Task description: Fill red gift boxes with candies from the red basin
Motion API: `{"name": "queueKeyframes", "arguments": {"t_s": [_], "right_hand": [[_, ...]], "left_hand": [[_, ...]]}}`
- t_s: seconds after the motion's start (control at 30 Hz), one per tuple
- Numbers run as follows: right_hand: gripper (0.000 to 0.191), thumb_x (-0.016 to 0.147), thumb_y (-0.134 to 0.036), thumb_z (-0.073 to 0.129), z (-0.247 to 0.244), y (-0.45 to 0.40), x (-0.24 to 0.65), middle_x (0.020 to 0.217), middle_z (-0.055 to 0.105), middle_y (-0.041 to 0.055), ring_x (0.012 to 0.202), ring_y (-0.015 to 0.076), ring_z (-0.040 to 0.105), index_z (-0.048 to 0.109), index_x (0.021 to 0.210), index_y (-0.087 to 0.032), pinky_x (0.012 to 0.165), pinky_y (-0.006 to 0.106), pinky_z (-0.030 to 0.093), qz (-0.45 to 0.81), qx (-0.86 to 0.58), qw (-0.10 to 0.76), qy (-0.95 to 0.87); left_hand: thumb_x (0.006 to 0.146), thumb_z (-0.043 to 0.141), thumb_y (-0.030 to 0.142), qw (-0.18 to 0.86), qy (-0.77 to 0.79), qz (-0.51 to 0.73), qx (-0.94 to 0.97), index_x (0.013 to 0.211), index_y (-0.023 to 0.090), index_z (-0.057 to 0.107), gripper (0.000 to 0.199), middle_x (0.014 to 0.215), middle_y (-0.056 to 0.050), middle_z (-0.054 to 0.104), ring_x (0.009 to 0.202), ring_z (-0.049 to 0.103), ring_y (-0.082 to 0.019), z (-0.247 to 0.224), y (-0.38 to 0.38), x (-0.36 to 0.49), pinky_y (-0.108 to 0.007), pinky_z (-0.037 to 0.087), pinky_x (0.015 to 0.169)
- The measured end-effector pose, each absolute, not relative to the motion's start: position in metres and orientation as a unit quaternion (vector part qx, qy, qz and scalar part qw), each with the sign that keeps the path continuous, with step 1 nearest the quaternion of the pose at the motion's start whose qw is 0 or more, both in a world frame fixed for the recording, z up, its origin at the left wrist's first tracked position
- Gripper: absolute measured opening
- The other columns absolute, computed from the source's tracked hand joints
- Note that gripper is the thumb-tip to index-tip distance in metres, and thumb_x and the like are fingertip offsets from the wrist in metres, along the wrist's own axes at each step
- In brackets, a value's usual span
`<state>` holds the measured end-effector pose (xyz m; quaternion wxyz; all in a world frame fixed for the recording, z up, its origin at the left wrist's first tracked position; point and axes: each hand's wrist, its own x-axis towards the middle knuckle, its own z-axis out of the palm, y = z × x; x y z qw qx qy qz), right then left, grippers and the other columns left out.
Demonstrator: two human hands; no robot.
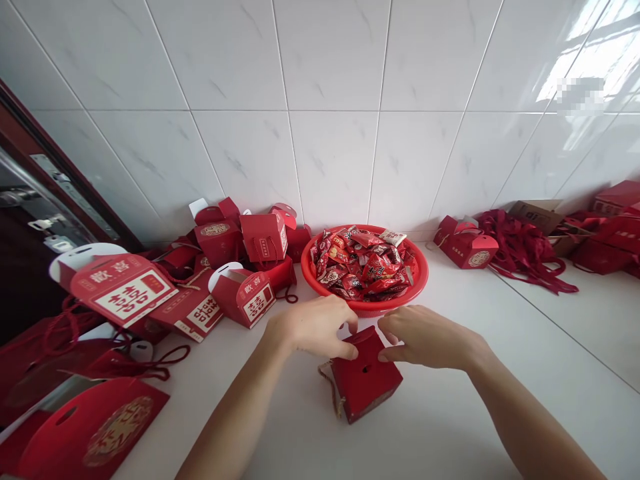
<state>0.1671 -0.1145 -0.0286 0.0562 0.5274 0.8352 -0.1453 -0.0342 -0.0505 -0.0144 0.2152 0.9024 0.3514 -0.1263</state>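
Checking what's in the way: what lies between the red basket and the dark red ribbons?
In the head view, a red box with a gold emblem stands between the red basket and the ribbons.

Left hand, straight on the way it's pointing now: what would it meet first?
The left hand would first meet the small red box, which it appears to touch; just beyond, likely the right hand. Depth is hard to judge from this view.
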Motion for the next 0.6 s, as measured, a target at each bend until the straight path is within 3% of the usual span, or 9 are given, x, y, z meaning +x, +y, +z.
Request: {"name": "queueKeyframes", "arguments": {"t_s": [0.1, 0.3, 0.4, 0.5, 0.6], "right_hand": [[0.029, 0.089, -0.033, 0.068, -0.031, -0.113, 0.167, 0.072, 0.064, 0.0029, 0.065, 0.0169, 0.053, 0.057, 0.065, -0.019, 0.054, 0.028, 0.028, -0.148, 0.524, 0.049, 0.837], [0.023, 0.089, -0.035, 0.066, -0.034, -0.112, 0.169, 0.077, 0.067, 0.0052, 0.068, 0.0197, 0.057, 0.066, 0.073, -0.018, 0.056, 0.029, 0.033, -0.165, 0.526, 0.047, 0.833], [0.022, 0.089, -0.039, 0.065, -0.036, -0.109, 0.173, 0.090, 0.071, 0.0078, 0.079, 0.0240, 0.063, 0.072, 0.092, -0.018, 0.062, 0.031, 0.041, -0.197, 0.514, 0.043, 0.834], [0.033, 0.088, -0.041, 0.066, -0.039, -0.103, 0.180, 0.105, 0.073, 0.0097, 0.094, 0.0273, 0.067, 0.071, 0.113, -0.020, 0.071, 0.033, 0.048, -0.249, 0.491, 0.046, 0.834], [0.044, 0.086, -0.043, 0.068, -0.042, -0.094, 0.188, 0.117, 0.071, 0.0121, 0.103, 0.0279, 0.068, 0.069, 0.122, -0.019, 0.077, 0.033, 0.052, -0.308, 0.472, 0.057, 0.824]], "left_hand": [[0.072, 0.071, 0.055, 0.236, 0.355, -0.130, 0.895, 0.104, 0.024, 0.071, 0.045, 0.106, -0.006, 0.067, 0.094, 0.063, -0.025, -0.012, -0.052, -0.035, -0.028, 0.041, 0.061], [0.073, 0.070, 0.056, 0.263, 0.324, -0.156, 0.895, 0.096, 0.024, 0.069, 0.039, 0.102, -0.005, 0.067, 0.091, 0.063, -0.025, -0.016, -0.061, -0.026, -0.027, 0.040, 0.060], [0.068, 0.074, 0.056, 0.245, 0.332, -0.177, 0.894, 0.094, 0.024, 0.068, 0.041, 0.100, -0.006, 0.065, 0.096, 0.062, -0.028, -0.020, -0.066, -0.021, -0.027, 0.039, 0.058], [0.066, 0.076, 0.054, 0.231, 0.343, -0.191, 0.890, 0.095, 0.023, 0.067, 0.042, 0.100, -0.006, 0.065, 0.096, 0.062, -0.029, -0.021, -0.069, -0.017, -0.027, 0.038, 0.055], [0.066, 0.077, 0.053, 0.237, 0.357, -0.194, 0.883, 0.098, 0.025, 0.067, 0.044, 0.103, -0.006, 0.064, 0.095, 0.062, -0.028, -0.023, -0.069, -0.017, -0.027, 0.038, 0.056]]}}
